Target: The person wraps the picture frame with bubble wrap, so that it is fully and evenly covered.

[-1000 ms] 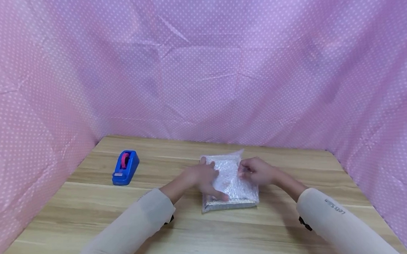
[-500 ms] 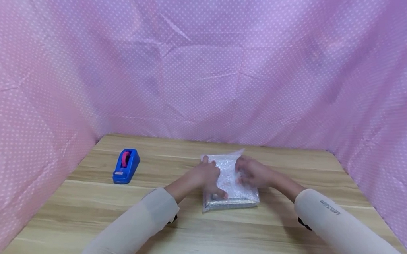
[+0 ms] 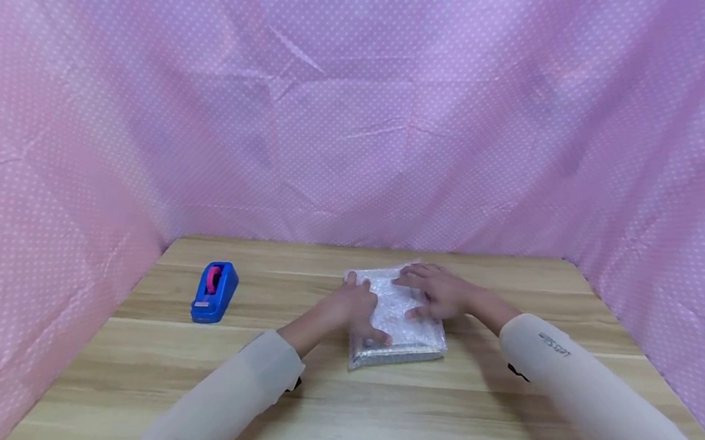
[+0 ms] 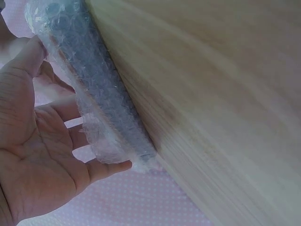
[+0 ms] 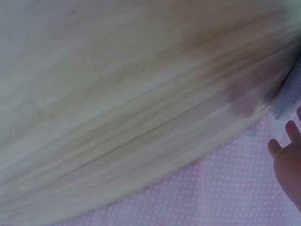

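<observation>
A flat, rectangular package in clear bubble wrap [image 3: 393, 346] lies on the wooden table; the wrap blurs what is inside. On its left part rests my left hand [image 3: 360, 310], fingers spread and thumb toward the near edge. My right hand [image 3: 440, 293] lies over the far right part, its fingers fairly straight and apart. From the left wrist, the palm of the left hand [image 4: 42, 160] shows beside the long side of the package [image 4: 96, 77]. Only a corner of the package [image 5: 289, 92] and part of the right hand [image 5: 289, 165] enter the right wrist view.
A blue tape dispenser [image 3: 214, 293] with a pink roll stands at the table's far left. Behind and beside the wooden table [image 3: 368, 419] hangs a pink polka-dot cloth [image 3: 346, 144].
My right hand has gone from curled fingers at the package's right edge to spread fingers over its far right part. The left hand stays in place on the package.
</observation>
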### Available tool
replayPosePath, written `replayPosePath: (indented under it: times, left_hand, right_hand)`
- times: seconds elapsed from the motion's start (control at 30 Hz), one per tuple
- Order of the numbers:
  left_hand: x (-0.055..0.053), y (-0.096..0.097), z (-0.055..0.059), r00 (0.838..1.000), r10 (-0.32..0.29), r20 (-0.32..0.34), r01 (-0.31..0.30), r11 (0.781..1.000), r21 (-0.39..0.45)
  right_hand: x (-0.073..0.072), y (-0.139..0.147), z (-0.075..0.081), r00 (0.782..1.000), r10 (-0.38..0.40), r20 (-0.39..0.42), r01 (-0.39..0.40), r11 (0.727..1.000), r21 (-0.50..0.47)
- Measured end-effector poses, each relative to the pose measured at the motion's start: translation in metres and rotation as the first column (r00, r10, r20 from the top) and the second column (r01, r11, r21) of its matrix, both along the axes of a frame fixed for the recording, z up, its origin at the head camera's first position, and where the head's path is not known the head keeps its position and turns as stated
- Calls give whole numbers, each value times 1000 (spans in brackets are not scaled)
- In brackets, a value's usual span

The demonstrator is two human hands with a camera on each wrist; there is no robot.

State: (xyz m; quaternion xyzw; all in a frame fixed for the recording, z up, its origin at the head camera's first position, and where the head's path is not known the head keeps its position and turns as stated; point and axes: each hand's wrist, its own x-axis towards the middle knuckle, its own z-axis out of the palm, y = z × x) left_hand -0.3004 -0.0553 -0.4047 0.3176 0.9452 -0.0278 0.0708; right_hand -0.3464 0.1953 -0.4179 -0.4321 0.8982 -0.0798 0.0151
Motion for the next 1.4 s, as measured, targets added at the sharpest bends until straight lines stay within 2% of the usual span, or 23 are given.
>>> replayPosePath:
  times: [0.23, 0.43, 0.6, 0.73, 0.97, 1.17, 1.4]
  left_hand:
    - [1, -3, 2, 1000, 4, -7, -5, 1000, -21]
    - [0, -5, 2, 999, -1, -51, -1, 999, -41]
    - [-7, -13, 2, 999, -8, -38, 10, 999, 50]
    - [-15, -25, 2, 999, -21, -49, 29, 987, 155]
    - [-22, -53, 15, 996, -40, -76, 61, 953, 296]
    - [-21, -90, 25, 995, 22, -100, 20, 916, 401]
    - [-15, -146, 35, 987, 108, -121, -42, 891, 452]
  right_hand:
    - [-2, -1, -1, 1000, -18, 24, 18, 1000, 8]
    - [-2, -1, -2, 999, -20, 30, 19, 1000, 9]
    - [-3, 1, -2, 999, -19, 29, 19, 1000, 17]
    - [-3, 0, -2, 999, -19, 28, 19, 1000, 22]
    - [-4, -1, -3, 1000, -12, 22, 11, 1000, 18]
    - [-3, 1, -4, 1000, -17, 21, 17, 1000, 18]
    - [-3, 0, -2, 1000, -11, 22, 10, 1000, 17]
